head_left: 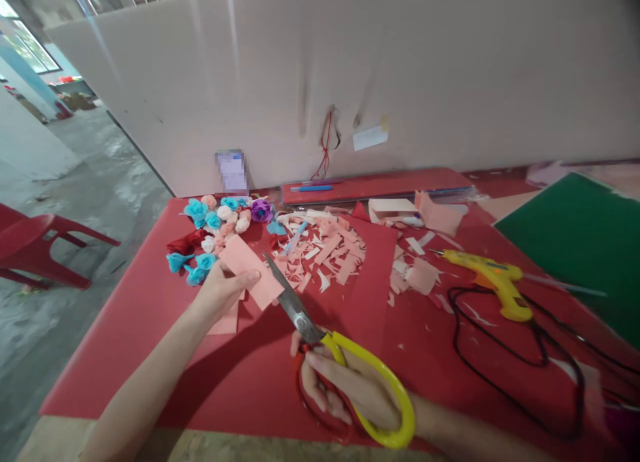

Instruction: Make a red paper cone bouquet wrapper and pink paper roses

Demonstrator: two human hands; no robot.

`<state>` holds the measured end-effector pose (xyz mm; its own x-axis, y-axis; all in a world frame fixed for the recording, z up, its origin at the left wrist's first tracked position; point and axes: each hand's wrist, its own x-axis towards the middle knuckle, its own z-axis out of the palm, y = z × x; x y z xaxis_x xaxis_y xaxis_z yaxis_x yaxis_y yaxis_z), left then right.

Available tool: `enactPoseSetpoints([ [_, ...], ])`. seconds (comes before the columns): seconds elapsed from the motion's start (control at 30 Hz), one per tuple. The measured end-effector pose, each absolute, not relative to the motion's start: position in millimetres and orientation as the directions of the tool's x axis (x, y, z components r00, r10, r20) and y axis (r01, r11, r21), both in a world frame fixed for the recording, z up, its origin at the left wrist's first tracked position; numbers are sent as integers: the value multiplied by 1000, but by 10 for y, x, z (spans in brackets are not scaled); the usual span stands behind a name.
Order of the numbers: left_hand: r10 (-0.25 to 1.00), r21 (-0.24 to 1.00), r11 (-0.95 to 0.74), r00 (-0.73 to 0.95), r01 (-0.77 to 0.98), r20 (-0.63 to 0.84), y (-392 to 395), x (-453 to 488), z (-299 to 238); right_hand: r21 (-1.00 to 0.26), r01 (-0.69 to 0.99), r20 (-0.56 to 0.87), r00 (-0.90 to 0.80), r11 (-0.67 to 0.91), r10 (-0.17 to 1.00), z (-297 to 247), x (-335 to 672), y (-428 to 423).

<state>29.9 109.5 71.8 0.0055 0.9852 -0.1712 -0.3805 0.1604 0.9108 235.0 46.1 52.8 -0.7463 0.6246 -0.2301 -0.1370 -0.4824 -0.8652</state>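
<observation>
My left hand (220,290) pinches a pink sheet of paper (250,270) and holds it above the red table (125,329). Large scissors (300,315) with one yellow and one red loop are gripped by my right hand (345,389), fingers through the loops. The blades are nearly closed and their tip lies against the pink paper's right edge. A pile of pink paper scraps (325,249) lies just beyond the blades.
Small paper roses (215,225) in blue, pink, white, red and purple cluster at the back left. A yellow glue gun (495,279) with a black cord (500,349) lies to the right. A green sheet (575,235) sits far right. A red chair (30,249) stands left of the table.
</observation>
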Motion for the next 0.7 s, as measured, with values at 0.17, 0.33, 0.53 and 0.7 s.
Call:
enactPoseSetpoints([
  [0.17,980,908,187,13,-375,-197,1133,302,679,-786,-251,-183,-779,-566,600,514,2332,522],
  [0.33,976,907,210,24,-366,-216,1129,325,669,-772,-276,-151,-796,-572,587,504,2323,555],
  [0.53,978,896,204,36,-395,-206,1138,357,580,-856,-120,-271,-724,-503,634,502,2349,539],
  [0.7,972,879,224,35,-421,-231,1135,395,554,-883,23,-372,-644,-469,669,532,2360,519],
])
